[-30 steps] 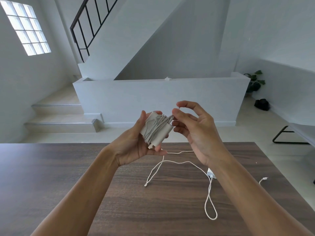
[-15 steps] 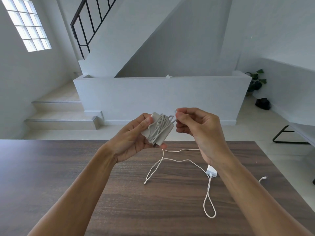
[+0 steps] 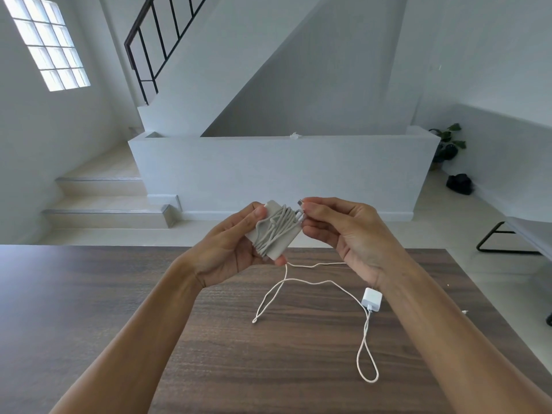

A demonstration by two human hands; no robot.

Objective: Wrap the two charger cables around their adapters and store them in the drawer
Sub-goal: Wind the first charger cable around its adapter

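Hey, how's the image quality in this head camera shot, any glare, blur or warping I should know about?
Head view: soft daylight from the glass-block window, which is blown out white; no hard shadows on the table; wide-angle warping bends the walls and stair railing; both hands and the wrapped adapter look sharp, no motion blur.

We see a dark brown table [image 3: 149,294] with streaky wood grain running across it. On it lies a white adapter [image 3: 371,299] with a white cable [image 3: 322,282]. Above the table's far edge, a pale grey adapter [image 3: 276,231] carries pale grey cable windings [image 3: 274,231]. Beyond the table stand a white half wall [image 3: 268,171], beige steps [image 3: 101,201], a black railing [image 3: 155,40] and a green plant [image 3: 448,141].
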